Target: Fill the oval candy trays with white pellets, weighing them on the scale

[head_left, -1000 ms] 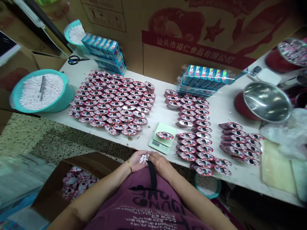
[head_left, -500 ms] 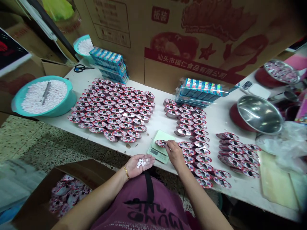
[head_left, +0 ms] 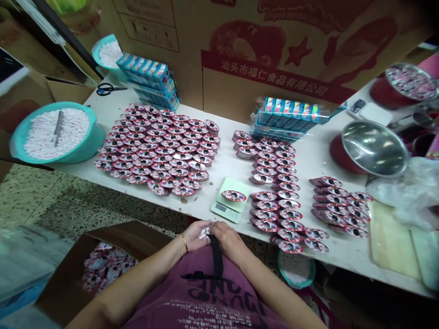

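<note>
My left hand [head_left: 194, 236] is palm up and cupped around several small white tablets [head_left: 203, 233], close to my body at the table's front edge. Against its fingers, my right hand [head_left: 226, 238] has its fingers curled in at the tablets; whether one is pinched there is hidden. Just beyond both hands stands a pale green digital scale [head_left: 224, 211]. An oval red-and-white printed packet [head_left: 233, 196] with a dark round opening lies on its platform, touched by neither hand.
Rows of similar packets [head_left: 164, 150] cover the white table left and right of the scale. A turquoise basin [head_left: 94, 137] of white tablets stands left, a steel bowl [head_left: 373, 148] right. Shrink-wrapped blue boxes [head_left: 288, 114] sit against a large carton [head_left: 233, 103]. Below left is an open box [head_left: 65, 283] of packets.
My right hand has left the packet on the scale and come back to my left palm. The packet stays on the scale. My left fingers have curled more around the tablets.
</note>
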Demonstrator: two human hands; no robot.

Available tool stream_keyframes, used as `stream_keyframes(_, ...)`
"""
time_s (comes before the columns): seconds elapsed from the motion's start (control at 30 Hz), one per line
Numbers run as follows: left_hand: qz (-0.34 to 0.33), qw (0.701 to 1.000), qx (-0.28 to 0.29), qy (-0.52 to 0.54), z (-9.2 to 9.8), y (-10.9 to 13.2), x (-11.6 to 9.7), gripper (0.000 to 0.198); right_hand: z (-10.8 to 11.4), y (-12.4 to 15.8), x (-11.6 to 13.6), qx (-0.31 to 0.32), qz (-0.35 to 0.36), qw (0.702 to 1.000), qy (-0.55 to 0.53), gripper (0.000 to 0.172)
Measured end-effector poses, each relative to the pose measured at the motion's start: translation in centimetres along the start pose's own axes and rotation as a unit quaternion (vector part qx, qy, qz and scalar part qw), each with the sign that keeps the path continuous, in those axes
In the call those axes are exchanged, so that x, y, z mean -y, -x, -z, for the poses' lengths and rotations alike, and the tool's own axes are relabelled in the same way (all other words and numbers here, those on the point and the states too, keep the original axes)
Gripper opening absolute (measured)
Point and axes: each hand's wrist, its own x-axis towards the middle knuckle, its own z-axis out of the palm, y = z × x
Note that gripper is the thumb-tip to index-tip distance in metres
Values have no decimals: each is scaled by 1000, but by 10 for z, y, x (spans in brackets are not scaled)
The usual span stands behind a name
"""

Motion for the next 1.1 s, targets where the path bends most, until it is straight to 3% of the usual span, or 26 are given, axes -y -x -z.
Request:
stream_keyframes(0.2,-1,999,44,-1,-1,-1,-2,16,-1,1,-4,-11,2,1000,-5,18)
stream_keyframes(0.43,1,999,31,-27,-6,0,-4,18,-4,6,-7,-33,26,998,-40,23)
stream_keyframes(0.53,-9,999,28,-17,-10,4,-7,19,8,9,-14,-94,8,995,-32,24)
stream_keyframes(0.63,-30,999,10,-16,-15,11,-11,22,26,2,-34,-197,-67,977,51,34)
stream_keyframes(0.73,-57,998,-15,-17,-15,19,-17,23,39,-11,-60,-212,-105,963,131,47)
stream_keyframes(0.9,-128,989,-73,6,-4,32,-31,24,63,-48,-94,-176,-58,971,154,34)
stream_keyframes(1.0,-166,978,-119,42,3,40,-39,24,106,-99,-109,-236,-34,960,149,35)
stream_keyframes(1.1,-196,962,-170,90,9,49,-45,28,162,-172,-128,-317,-51,933,163,37)
